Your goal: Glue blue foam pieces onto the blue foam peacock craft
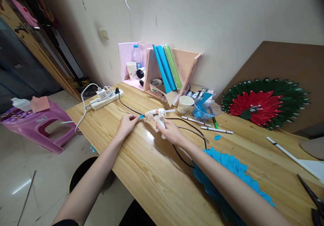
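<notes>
My right hand (170,131) is wrapped round the handle of a white hot glue gun (153,114), its nozzle pointing left and a glue stick poking out of its back. Close to the nozzle, my left hand (128,123) pinches a small blue paper piece (141,117) between thumb and fingers. I cannot tell whether the nozzle touches the paper. Under my right forearm lies a large ruffled blue paper flower (227,165), partly hidden by the arm. The gun's black cord (202,133) loops over the table beside it.
A white power strip (107,100) sits at the table's left edge. At the back stand a pink shelf box (188,62), a paper cup (185,104) and a clear plastic bowl (211,110). White sticks (216,130) and black scissors (310,194) lie to the right. A red-green flower (255,108) leans behind.
</notes>
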The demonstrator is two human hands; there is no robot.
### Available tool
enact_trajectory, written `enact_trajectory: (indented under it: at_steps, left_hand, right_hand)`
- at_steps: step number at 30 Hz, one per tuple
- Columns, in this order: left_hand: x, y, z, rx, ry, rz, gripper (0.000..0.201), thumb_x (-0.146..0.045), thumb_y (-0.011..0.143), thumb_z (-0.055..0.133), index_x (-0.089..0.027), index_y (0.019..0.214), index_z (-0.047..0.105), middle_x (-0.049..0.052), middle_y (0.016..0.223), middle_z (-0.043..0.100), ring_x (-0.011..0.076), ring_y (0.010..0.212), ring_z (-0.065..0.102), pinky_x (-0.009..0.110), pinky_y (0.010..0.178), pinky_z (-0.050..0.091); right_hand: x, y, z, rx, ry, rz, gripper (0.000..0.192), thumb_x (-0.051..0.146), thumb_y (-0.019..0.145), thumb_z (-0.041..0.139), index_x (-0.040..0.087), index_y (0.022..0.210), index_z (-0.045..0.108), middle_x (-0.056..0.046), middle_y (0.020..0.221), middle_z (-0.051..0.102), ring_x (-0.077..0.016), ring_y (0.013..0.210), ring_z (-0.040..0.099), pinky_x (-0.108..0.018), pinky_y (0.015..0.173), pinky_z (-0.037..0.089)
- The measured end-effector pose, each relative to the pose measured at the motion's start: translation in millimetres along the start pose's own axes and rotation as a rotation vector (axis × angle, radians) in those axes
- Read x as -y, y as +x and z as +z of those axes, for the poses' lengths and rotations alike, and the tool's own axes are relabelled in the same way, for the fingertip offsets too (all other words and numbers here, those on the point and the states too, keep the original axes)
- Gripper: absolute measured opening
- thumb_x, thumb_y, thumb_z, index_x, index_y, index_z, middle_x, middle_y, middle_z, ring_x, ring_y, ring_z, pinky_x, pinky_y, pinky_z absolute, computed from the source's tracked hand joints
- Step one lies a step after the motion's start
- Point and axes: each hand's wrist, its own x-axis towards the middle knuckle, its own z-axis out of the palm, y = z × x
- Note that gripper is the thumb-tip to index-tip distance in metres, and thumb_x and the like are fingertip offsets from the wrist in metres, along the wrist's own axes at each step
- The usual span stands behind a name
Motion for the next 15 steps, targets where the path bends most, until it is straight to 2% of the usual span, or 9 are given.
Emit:
enact_trajectory:
  at_steps: [15]
  left_hand:
    - [5.0, 3.4, 1.5, -0.005, -0.028, -0.021, 0.032, -0.042, 0.065, 0.063, -0.012, 0.074, 0.071, 0.006, 0.070, 0.070, 0.0173, 0.064, 0.061, 0.025, 0.060, 0.042]
  right_hand:
    - [-1.2, 0.3, 0.2, 0.002, -0.010, 0.004, 0.023, 0.033, 0.083, 0.043, 0.019, 0.066, 0.050, 0.000, 0.068, 0.059, -0.0150, 0.063, 0.054, -0.024, 0.058, 0.036]
